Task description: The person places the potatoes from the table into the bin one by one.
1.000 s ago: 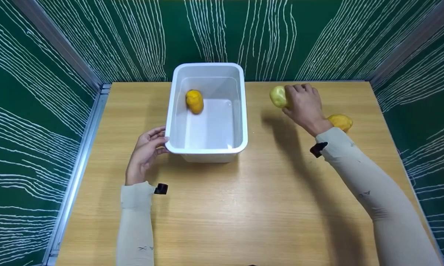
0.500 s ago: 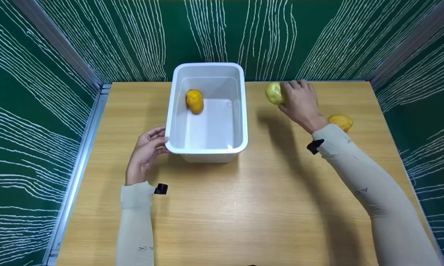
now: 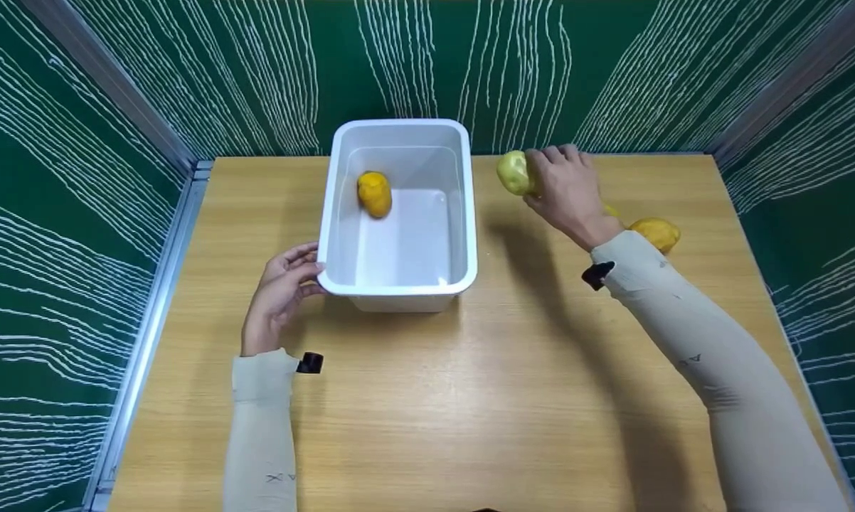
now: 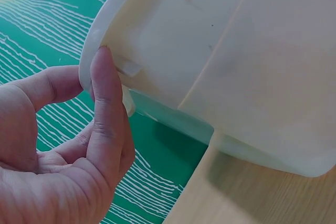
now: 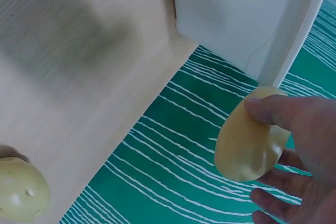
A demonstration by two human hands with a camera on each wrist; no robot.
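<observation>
A white plastic bin (image 3: 397, 290) stands toward the back of the table, and an orange-yellow mango (image 3: 375, 195) lies inside it at the left. My left hand (image 3: 282, 291) pinches the bin's near left rim between thumb and fingers; the left wrist view shows the thumb on one side of the lip. To the right of the bin, my right hand (image 3: 566, 192) holds a smooth yellow-green mango (image 3: 514, 173) above the table. In the right wrist view the thumb presses on that mango (image 5: 247, 142), with the fingers behind it.
A yellow mango (image 3: 655, 233) lies on the table near the right wrist. A sliver of another yellow fruit (image 3: 611, 210) shows beside the wrist, mostly hidden. Green walls with white lines (image 3: 513, 78) enclose the wooden table (image 3: 427, 398) at the back and sides.
My right hand has moved left toward the bin with the yellow-green mango, uncovering a bit of yellow fruit behind the wrist. The left hand and the bin stay in place.
</observation>
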